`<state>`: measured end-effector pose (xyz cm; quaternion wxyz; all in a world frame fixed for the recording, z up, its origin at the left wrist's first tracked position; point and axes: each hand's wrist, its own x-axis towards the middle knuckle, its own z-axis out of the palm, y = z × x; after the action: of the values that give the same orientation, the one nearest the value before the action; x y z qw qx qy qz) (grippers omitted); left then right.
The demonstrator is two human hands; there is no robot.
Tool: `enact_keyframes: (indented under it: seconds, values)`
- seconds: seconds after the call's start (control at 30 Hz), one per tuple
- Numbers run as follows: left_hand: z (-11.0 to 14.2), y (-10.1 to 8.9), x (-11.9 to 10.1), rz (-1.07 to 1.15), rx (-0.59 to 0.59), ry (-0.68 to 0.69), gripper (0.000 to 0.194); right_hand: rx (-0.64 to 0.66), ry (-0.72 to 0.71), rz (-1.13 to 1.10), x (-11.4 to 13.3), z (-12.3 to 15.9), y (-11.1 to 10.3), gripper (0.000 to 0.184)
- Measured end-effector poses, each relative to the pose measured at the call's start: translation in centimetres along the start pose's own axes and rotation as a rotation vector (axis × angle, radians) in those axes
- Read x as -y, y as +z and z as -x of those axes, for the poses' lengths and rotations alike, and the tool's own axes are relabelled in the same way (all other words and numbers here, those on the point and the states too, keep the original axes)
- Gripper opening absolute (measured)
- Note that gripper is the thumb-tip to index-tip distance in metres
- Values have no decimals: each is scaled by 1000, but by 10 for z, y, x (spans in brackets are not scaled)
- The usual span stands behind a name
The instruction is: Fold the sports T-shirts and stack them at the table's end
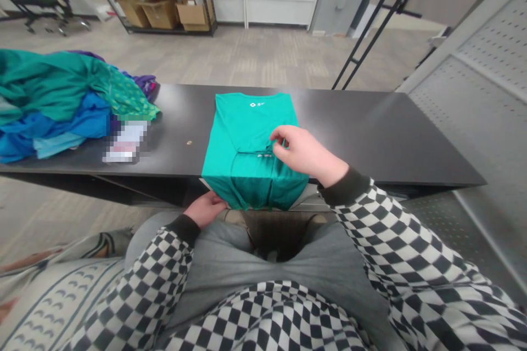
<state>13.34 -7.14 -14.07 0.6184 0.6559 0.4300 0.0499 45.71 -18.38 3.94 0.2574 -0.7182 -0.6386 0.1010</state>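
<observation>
A green T-shirt [255, 126] lies spread on the dark table, a small white logo near its neckline. Its lower part hangs over the front edge, and creases run across its middle. Above the right side of the shirt, my right hand [302, 153] is closed in a pinch on a raised bit of the fabric. My left hand [206, 208] is below the table edge, at the shirt's hanging lower left corner. Its fingers close on the hem there, with the tips partly hidden by the cloth.
A heap of green, blue and purple clothes [53, 88] covers the left of the black table [366, 137]. Beside it lies a blurred-out flat item [127, 141]. A perforated grey panel [489, 66] stands at right. Another person's patterned clothing [74, 301] shows at lower left.
</observation>
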Motion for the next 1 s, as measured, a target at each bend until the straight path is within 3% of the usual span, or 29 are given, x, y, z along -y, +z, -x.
enact_keyframes:
  seconds: [0.07,0.17,0.4,0.57,0.8,0.9,1.0]
  values:
    - [1,2,2,-78,13,8,43,82,18,189,7,0,1,20]
    - [3,4,4,-150,-1,41,41,131,7,314,14,-2,5,30]
    - [11,3,-7,-369,-56,6,34,105,-54,263,6,-10,17,51]
    - [12,6,-10,-433,-45,41,31,103,-57,179,5,-15,26,54]
    - [15,6,-12,-464,-57,38,30,118,-120,36,-5,-19,36,95]
    - [14,6,-10,-433,-66,54,29,55,-131,38,-2,-18,38,86]
    - [13,7,-8,-392,-88,64,26,-43,-24,123,6,-17,39,51]
